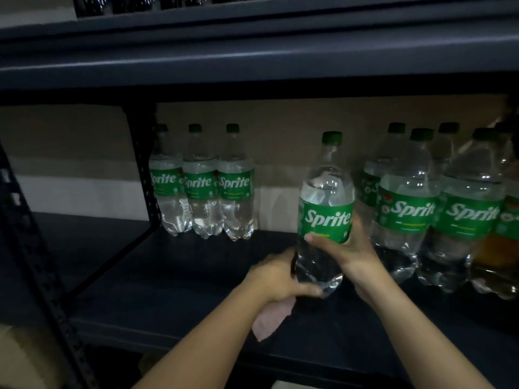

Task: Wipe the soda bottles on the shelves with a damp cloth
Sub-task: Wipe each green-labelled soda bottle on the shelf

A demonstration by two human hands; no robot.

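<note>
Right hand [344, 252] grips Sprite bottle [325, 209] at label, steadying; left hand [276, 276] clutches pink cloth [269, 318], thumb against bottle base, probably wiping.

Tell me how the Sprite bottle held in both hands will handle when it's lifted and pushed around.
The Sprite bottle looks nearly full, so probably heavy for its size. Its smooth clear plastic may turn slippery against the damp cloth under the left hand. Tall and narrow, it would likely tip if pushed high; the right hand grips at the label.
</note>
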